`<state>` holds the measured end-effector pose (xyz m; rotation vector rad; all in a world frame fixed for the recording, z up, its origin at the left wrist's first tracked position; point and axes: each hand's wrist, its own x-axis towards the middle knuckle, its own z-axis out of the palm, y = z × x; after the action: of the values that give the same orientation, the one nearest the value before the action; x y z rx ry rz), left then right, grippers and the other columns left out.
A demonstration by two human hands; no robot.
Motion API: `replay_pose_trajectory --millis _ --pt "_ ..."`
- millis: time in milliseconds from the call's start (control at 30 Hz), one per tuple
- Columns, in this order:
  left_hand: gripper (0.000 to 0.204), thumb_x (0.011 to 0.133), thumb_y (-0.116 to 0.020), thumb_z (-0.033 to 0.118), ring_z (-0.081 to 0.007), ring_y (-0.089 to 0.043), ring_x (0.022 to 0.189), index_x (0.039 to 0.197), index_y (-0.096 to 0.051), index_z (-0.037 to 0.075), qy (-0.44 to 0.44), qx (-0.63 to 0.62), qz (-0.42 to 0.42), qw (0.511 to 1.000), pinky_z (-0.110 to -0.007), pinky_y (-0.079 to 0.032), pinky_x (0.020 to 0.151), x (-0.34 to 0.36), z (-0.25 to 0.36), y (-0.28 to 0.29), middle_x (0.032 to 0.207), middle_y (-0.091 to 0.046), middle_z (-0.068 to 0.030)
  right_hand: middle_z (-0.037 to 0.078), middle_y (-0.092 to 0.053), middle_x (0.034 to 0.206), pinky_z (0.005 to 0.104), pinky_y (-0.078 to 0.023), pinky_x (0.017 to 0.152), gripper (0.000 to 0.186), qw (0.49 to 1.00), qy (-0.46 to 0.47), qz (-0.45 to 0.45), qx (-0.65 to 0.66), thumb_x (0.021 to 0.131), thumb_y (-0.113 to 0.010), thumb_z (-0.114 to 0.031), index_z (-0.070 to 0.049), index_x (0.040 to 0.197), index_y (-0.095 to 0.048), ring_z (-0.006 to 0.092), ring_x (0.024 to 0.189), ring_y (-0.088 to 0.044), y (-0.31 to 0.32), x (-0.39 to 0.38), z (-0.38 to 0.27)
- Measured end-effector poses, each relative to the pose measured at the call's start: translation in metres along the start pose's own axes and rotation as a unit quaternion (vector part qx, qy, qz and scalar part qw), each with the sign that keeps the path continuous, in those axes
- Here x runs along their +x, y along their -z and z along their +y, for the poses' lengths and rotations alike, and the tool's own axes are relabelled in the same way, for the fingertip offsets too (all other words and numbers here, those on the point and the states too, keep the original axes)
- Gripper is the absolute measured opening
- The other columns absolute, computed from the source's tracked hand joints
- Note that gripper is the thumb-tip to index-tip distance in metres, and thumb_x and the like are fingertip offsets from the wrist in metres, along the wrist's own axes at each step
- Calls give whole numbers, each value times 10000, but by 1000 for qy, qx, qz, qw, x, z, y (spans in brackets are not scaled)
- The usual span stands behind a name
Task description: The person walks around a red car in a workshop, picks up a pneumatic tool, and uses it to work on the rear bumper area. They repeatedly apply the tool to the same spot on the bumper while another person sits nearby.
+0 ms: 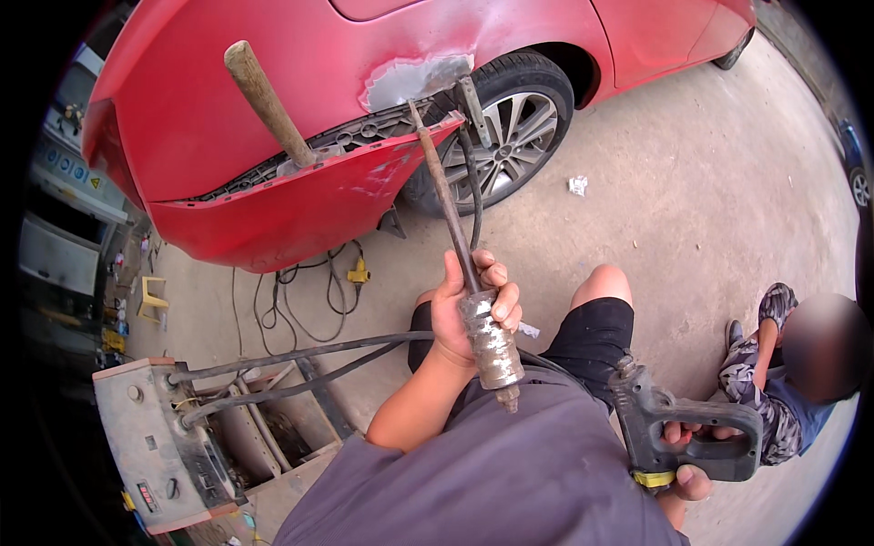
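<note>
Head view: that puller, tip near the car, looks heavy and stiff to me, best gripped at its weight, where the left hand curls closed, right hand wrapped round a gun

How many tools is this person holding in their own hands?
2: a metal rod with a cylinder in the left hand, and a black pistol-shaped tool in the right hand. None seems hidden.
</note>
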<state>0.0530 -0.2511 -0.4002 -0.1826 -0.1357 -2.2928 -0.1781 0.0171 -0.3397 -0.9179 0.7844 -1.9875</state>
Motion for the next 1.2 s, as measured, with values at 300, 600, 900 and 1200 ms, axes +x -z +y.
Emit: replay_pose_trajectory --millis 300,600,900,1200 --pt "377 1064 -381 434 -216 -498 750 1130 -536 97 -29 31 36 998 -367 -463 639 1 0 8 818 -544 -46 105 -552 1159 424 -461 890 806 999 -14 33 -23 609 -699 -56 -181 1378 -492 276 993 -539 -5 -6 -5" --pt "348 1055 -395 454 -218 -503 746 1062 -516 127 -42 81 81 993 -365 -457 660 6 -5 12 812 -552 -35 93 -551 1152 444 -461 900 798 998 -25 44 -28 622 -734 -72 -188 1373 -491 288 1009 -539 -9 -12 -5" --pt "364 1039 -418 484 -245 -576 780 994 -517 136 -46 30 81 995 -400 -500 692 22 -22 -1 837 -592 -64 82 -549 1145 465 -461 910 792 995 -55 72 -34 634 -769 -88 -195 1369 -491 299 1025 -539 -13 -18 -5" --pt "353 1044 -415 464 -241 -541 824 982 -518 132 -71 7 53 996 -405 -470 769 50 -40 -32 859 -580 -48 73 -553 1290 445 -441 979 751 995 -88 -16 -37 772 -795 -108 -226 1432 -456 262 1111 -530 -24 -16 -12"
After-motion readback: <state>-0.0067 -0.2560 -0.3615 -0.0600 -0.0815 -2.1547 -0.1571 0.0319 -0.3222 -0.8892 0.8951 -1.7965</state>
